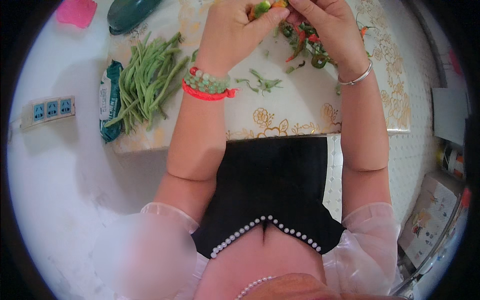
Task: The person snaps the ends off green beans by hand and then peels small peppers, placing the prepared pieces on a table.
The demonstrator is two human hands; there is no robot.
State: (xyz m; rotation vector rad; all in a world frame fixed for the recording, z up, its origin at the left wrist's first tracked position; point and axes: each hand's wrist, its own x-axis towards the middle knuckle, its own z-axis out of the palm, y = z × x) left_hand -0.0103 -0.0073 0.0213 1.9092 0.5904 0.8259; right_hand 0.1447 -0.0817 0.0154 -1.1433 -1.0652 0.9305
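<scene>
Both of my hands are raised over the table at the top of the view. My left hand (232,37) grips a green and orange pepper (261,9) between thumb and fingers. At the pepper's orange end, my right hand (328,28) pinches with thumb and fingertips, partly cut off by the upper edge. Beneath the right hand lies a loose heap of red and green chili peppers (314,47), partly hidden by it. Small green stem scraps (265,83) are scattered on the tablecloth (247,116) between my forearms.
Long green beans (150,80) lie piled left of my left wrist. Beside them is a green and white packet (111,101) bearing writing. Farther back are a dark green rounded object (131,15) and a pink item (77,13). A socket strip (51,108) is at the left.
</scene>
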